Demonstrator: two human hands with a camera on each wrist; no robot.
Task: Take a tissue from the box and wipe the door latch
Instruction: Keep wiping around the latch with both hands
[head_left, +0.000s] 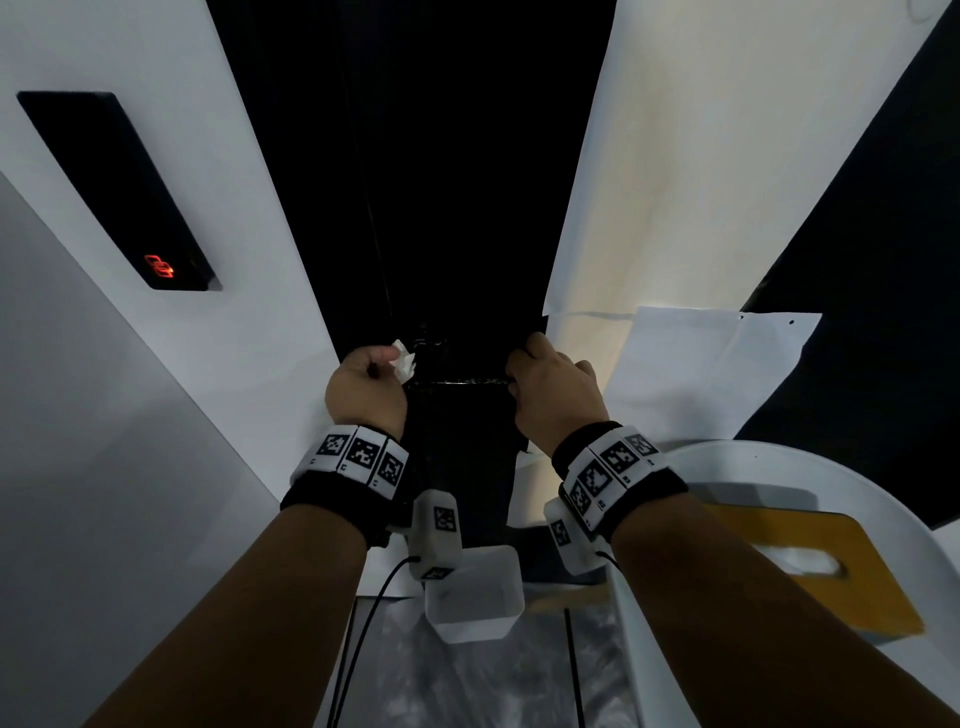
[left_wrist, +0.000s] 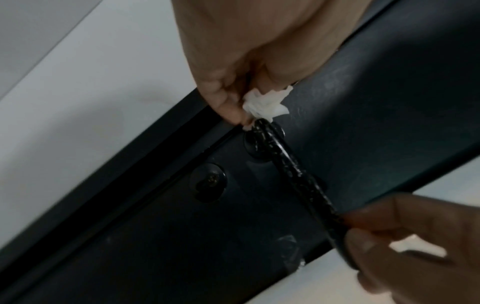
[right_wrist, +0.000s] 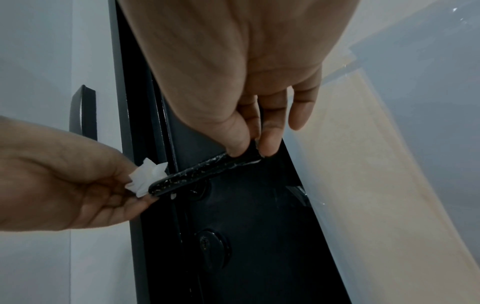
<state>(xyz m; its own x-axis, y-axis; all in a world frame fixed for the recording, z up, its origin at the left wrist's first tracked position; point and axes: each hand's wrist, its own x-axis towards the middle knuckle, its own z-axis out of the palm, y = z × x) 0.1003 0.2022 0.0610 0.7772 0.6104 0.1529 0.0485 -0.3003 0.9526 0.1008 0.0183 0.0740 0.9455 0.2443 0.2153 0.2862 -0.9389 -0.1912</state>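
- The left hand (right_wrist: 64, 176) pinches a crumpled white tissue (right_wrist: 146, 178) between thumb and fingertips, pressing it against the pivot end of the black door handle (right_wrist: 197, 173).
- The right hand (right_wrist: 233, 82) clamps the handle's free end between thumb and forefinger; its other fingers hang loose.
- Judged from this, the tissue is already out of the box and wiping is under way. The handle's top shows pale flecks along its length, so most of it looks left to clean.
- Both forearms reach forward side by side, wrists level, the hands facing each other across the handle on the dark door (head_left: 457, 208).
- The yellow tissue box (head_left: 831, 571) sits on the white table (head_left: 883, 499) at right.
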